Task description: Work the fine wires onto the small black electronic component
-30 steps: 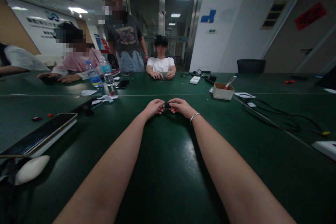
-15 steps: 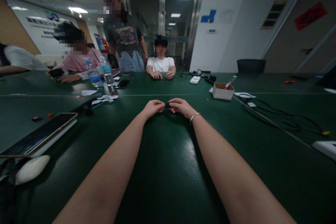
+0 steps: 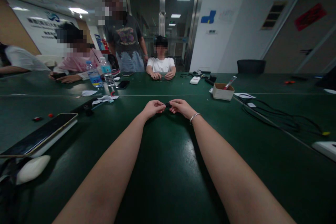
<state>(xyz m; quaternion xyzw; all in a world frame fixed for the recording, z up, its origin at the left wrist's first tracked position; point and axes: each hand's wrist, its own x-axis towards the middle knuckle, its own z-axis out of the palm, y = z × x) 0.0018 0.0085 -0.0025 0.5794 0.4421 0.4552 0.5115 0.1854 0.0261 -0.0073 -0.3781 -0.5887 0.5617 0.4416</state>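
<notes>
Both of my arms stretch forward over the dark green table (image 3: 162, 182). Between my fingertips is a small black object (image 3: 167, 105), too small and dark for me to tell its kind. My left hand (image 3: 154, 107) pinches its left end with thumb and fingers. Its right end is gripped by my right hand (image 3: 181, 107), which has a silver bracelet (image 3: 193, 117) at the wrist. The fingers of both hands cover part of the object.
A phone (image 3: 42, 134) on a white box and a white mouse-shaped item (image 3: 34, 168) lie at left. Water bottles (image 3: 93, 75) and paper scraps (image 3: 105, 99) are farther back. At right are a small box (image 3: 223, 91) and black cables (image 3: 278, 115). Several people are across the table.
My hands stay almost in place around the small black object, which looks slightly tilted now. The person in pink at the left has lowered the dark item in their hands a little.
</notes>
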